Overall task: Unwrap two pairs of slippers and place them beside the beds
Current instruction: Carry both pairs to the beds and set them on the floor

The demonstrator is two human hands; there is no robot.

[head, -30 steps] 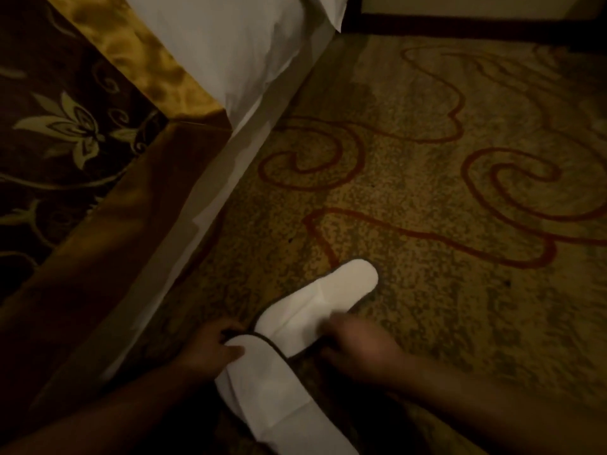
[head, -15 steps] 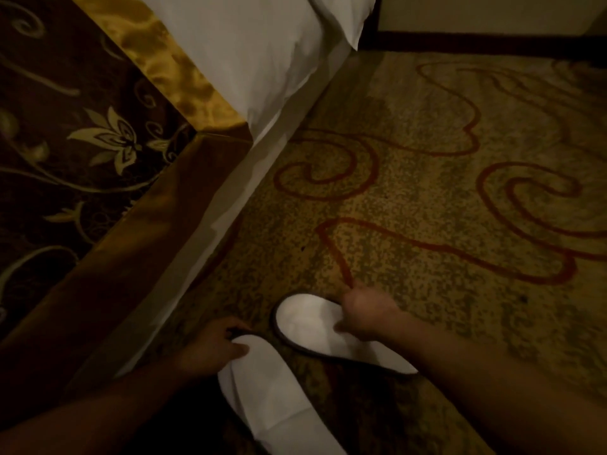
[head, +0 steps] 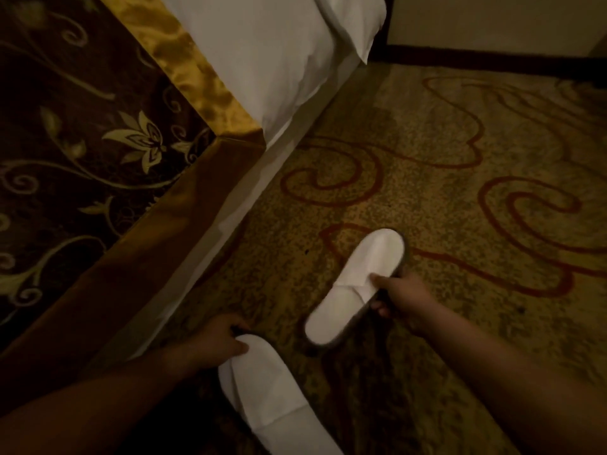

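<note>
Here, each hand (head: 402, 298) gripping a slipper (head: 358, 287)

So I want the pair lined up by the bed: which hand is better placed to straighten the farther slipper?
The right hand: it already grips the farther slipper at its side. The left hand rests on the nearer slipper.

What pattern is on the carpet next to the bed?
Speckled golden-olive carpet with dark red looping swirl lines, seen best in the head view, the only one.
</note>
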